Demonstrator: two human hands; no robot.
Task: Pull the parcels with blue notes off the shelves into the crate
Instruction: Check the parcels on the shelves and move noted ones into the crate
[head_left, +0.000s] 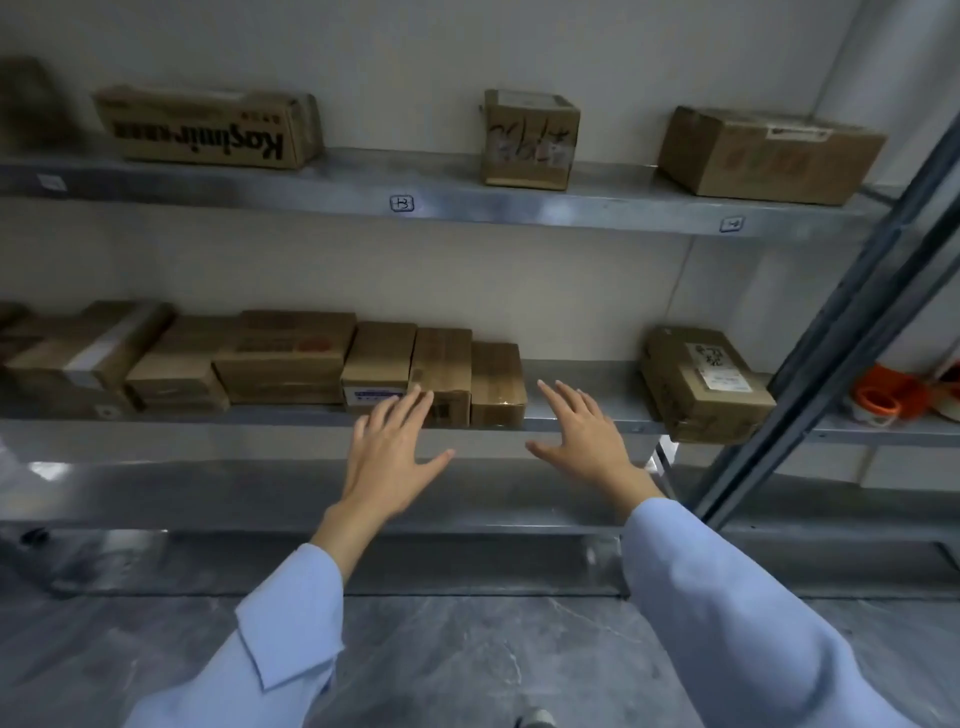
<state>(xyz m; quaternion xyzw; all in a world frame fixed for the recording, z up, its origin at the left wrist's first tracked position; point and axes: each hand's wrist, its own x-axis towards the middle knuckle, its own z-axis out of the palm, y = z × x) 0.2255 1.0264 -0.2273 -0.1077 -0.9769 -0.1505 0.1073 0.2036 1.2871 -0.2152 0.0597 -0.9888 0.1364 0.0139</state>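
Brown parcels (441, 376), grey shelf (311, 179), orange tape (883, 397).

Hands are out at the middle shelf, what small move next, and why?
Likely set the left hand onto the box with the bluish front label: it hovers open right at that label, and the right hand is open too, holding nothing.

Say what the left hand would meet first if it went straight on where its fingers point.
The left hand would probably meet the front of the barcoded parcel right of the blue-labelled parcel; fingers overlap it in view, but contact is unclear.
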